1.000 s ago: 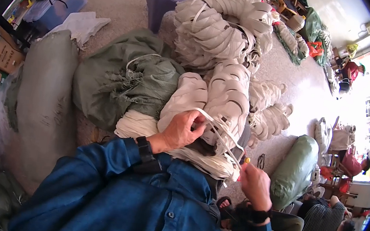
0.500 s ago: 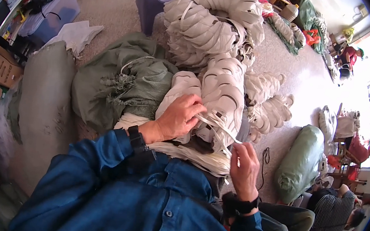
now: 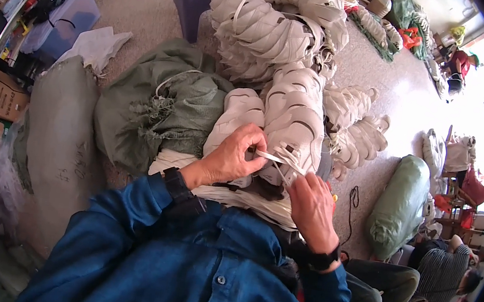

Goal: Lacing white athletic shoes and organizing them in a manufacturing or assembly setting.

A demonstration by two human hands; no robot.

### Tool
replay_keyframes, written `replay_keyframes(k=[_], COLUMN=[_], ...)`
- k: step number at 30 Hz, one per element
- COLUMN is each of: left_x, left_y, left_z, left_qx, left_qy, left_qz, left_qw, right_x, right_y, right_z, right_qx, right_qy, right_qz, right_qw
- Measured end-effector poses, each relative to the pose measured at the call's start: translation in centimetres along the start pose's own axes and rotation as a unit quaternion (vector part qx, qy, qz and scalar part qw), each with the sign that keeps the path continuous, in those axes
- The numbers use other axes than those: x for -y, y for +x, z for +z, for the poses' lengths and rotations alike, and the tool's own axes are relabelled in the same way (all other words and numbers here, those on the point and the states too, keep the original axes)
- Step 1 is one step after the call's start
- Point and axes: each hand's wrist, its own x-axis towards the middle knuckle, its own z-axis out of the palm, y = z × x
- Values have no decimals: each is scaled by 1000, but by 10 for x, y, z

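Left hand (image 3: pixel 234 157) closed in a pinch on one end of a thin white strap (image 3: pixel 274 158), fingers curled, resting on the stack of white cut pieces (image 3: pixel 296 112). Right hand (image 3: pixel 311 206) now raised to the same strap, fingers closed narrow on its other end; half a second ago it hung lower, near the lap, and a second ago it was further out to the right. Hands now just beside each other, strap short between them. Stack lies against a green woven sack (image 3: pixel 156 109) on the floor (image 3: pixel 375 71). Larger ring-shaped pile of white pieces (image 3: pixel 277 21) behind. Another green sack (image 3: pixel 400 205) at right, apart.
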Motion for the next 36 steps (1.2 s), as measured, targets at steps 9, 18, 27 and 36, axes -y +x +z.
replay_keyframes(k=[9, 18, 27, 36], left_x=[-1, -4, -8, -9], left_y=[1, -10, -24, -9], left_z=[18, 27, 24, 29], left_qx=[-60, -69, -34, 19], left_qy=[54, 144, 349, 346], left_qz=[24, 102, 102, 78], left_qw=[996, 982, 931, 935], right_x=[-9, -7, -11, -21], right_y=[-51, -18, -23, -41], right_z=[-41, 14, 43, 55], right_qx=[160, -102, -181, -170], right_qy=[100, 186, 251, 290], right_qz=[63, 109, 132, 139], right_qw=[980, 971, 942, 932])
